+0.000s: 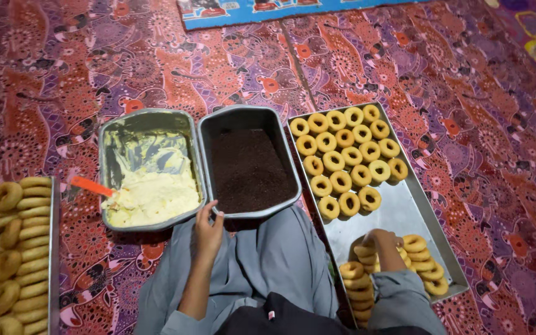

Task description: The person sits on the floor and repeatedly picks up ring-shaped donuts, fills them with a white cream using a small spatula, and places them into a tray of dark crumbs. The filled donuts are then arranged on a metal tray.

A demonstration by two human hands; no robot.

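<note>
My left hand (208,232) rests with its fingers on the near rim of a metal pan of dark chocolate sprinkles (247,167). My right hand (382,243) reaches into a pile of plain ring doughnuts (422,263) at the near end of a flat steel tray (404,214) and closes on one of them. Further along the same tray lie several rows of doughnuts (347,158). A second metal pan holds pale yellow cream (150,192) with an orange-handled spatula (91,185) stuck in it.
At the left edge another tray (53,248) is stacked with several plain doughnuts (7,248). Everything sits on a red and purple patterned floor cloth (479,124). My grey-clothed lap (274,260) fills the bottom middle. A blue mat (280,9) lies at the far edge.
</note>
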